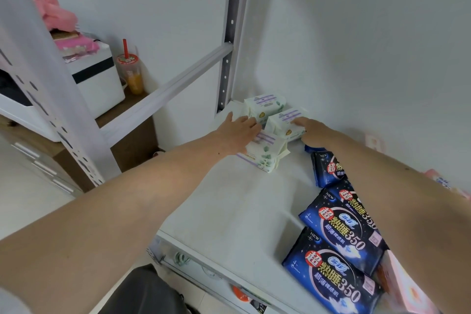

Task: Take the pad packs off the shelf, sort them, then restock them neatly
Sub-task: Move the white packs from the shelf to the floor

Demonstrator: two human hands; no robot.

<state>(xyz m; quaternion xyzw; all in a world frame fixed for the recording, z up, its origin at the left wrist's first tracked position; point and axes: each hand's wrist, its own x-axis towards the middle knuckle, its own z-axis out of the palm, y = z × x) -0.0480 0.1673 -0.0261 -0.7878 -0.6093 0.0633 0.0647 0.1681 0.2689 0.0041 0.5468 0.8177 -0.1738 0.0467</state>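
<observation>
Three white packs sit in the back left corner of the shelf (229, 211), close to the wall: a rear pack (265, 103), a right pack (286, 122) and a front pack (265, 153) tilted toward the shelf's edge. The left hand (239, 132) lies flat over the front pack's back edge, fingers stretched out toward the rear pack, not curled around anything. The right hand (312, 131) reaches to the right pack with its fingertips against the pack's side; whether it actually grips I cannot tell, since the fingers are hidden behind the hand. Along the shelf's right side, dark blue packs (341, 232) lie in an overlapping row running from back to front. A pink pack (405, 290) lies at the front right corner. Past the shelf's upright (230, 33), on a brown cabinet, stand a white box (96, 79) and a drink cup (131, 74) with a red straw.
</observation>
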